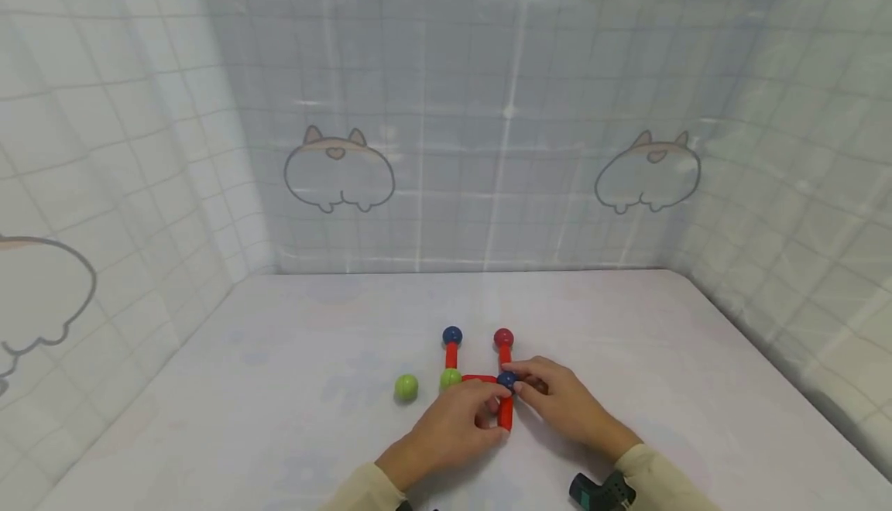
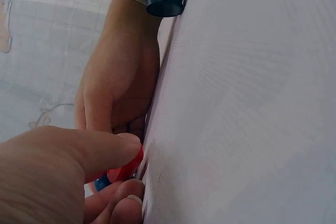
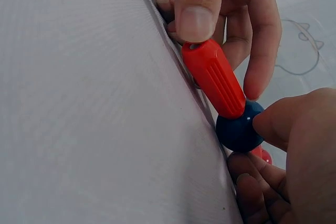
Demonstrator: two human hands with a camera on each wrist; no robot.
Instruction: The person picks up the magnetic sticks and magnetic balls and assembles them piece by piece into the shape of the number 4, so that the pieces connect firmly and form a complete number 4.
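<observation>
My left hand (image 1: 456, 422) holds a short grooved red rod (image 3: 214, 80). Its thumb presses the rod's near end, and its index finger reaches the dark blue ball (image 3: 240, 128) at the other end. From the right, my right hand (image 1: 567, 406) pinches that same ball, thumb on one side and fingertips on the other. A second red rod (image 1: 479, 378) runs from this ball left to a green ball (image 1: 451, 378). Farther back, one red rod (image 1: 451, 356) links the green ball to another blue ball (image 1: 452, 335); another (image 1: 505, 354) leads to a red ball (image 1: 503, 337).
A loose green ball (image 1: 406, 387) lies left of the joined pieces on the white tabletop (image 1: 279, 387). Behind the table hangs a pale gridded curtain (image 1: 446, 108) with cartoon animals, and similar sheeting lines both sides. A dark device (image 1: 602, 492) sits at the right wrist.
</observation>
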